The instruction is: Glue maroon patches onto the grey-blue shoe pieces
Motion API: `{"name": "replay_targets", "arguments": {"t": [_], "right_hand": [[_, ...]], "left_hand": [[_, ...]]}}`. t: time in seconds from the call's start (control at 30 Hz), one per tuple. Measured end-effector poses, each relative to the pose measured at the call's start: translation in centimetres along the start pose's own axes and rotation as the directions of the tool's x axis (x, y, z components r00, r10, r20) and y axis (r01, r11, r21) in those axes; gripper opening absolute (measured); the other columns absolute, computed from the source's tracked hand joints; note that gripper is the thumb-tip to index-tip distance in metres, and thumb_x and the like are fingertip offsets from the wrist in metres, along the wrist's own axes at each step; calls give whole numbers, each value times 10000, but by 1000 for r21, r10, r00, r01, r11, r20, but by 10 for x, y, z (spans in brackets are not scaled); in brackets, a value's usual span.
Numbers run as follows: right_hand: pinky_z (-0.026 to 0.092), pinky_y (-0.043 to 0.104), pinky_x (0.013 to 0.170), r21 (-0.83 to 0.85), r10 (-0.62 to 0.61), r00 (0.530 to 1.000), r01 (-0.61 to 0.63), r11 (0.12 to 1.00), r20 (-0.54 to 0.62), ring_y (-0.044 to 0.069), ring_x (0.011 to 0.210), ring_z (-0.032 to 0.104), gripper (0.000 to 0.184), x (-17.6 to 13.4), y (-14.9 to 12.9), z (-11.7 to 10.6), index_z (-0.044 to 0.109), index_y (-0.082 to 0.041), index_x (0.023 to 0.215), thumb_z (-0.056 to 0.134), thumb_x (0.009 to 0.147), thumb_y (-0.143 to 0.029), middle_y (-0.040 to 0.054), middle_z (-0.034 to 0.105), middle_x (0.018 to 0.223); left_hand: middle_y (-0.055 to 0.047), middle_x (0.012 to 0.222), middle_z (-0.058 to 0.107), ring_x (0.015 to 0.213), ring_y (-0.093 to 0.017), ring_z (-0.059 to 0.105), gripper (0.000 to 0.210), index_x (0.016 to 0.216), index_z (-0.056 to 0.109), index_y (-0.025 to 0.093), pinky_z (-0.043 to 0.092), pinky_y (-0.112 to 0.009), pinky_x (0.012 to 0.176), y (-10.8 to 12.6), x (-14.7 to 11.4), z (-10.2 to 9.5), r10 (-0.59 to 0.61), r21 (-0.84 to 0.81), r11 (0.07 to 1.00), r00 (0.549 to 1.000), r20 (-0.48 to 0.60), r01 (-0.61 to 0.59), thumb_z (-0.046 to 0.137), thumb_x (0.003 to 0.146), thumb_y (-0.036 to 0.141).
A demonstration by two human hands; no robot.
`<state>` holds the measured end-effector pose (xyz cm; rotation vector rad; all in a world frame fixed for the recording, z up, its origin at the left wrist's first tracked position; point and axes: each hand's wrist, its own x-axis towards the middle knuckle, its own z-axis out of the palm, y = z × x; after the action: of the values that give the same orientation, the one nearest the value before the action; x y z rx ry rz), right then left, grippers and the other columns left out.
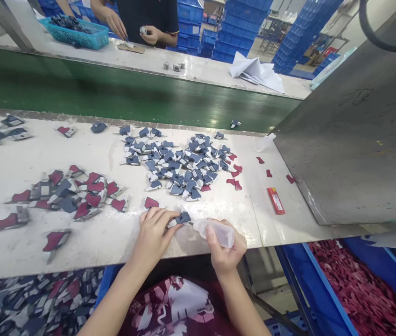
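Between the thumb and fingers of my left hand [154, 229] is a small navy and white plastic part [183, 217]. My right hand [228, 249] is wrapped round a translucent squeeze bottle [221, 233], whose thin tip points left at the part; whether they touch I cannot tell. A red-faced piece [151, 202] lies just beyond my left fingers. Ahead is a heap of navy and white parts [177, 163], with loose red inserts [235, 183] at its right edge. To the left spreads a pile of parts with red faces [93, 199].
A red lighter [276, 200] lies at the right, near a metal box [355, 130]. A green conveyor strip [131, 93] runs behind the table. Across it a co-worker's hands [151, 35] handle a small piece beside a turquoise basket [96, 38]. Blue bins [324, 289] stand below the table.
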<state>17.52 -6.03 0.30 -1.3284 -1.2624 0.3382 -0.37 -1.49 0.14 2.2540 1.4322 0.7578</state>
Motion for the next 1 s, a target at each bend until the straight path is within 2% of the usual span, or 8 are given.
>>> {"name": "replay_targets", "arguments": {"t": [0.37, 1.0], "right_hand": [[497, 254, 539, 23, 72, 997, -73, 997, 29, 147, 596, 633, 120, 0, 1, 7, 732, -172, 931, 687, 828, -212, 13, 662, 717], [519, 275, 562, 54, 75, 995, -78, 995, 71, 167, 620, 659, 116, 4, -2, 12, 735, -171, 926, 696, 823, -209, 32, 688, 740]], "left_hand": [[-15, 938, 719, 939, -243, 588, 97, 1020, 637, 230, 349, -380, 836, -1, 0, 1, 7, -14, 1000, 1000, 2, -7, 603, 929, 227], [-13, 919, 718, 923, -240, 593, 103, 1008, 642, 224, 364, -376, 828, 0, 1, 0, 9, -21, 1000, 1000, -7, -10, 644, 909, 253]]}}
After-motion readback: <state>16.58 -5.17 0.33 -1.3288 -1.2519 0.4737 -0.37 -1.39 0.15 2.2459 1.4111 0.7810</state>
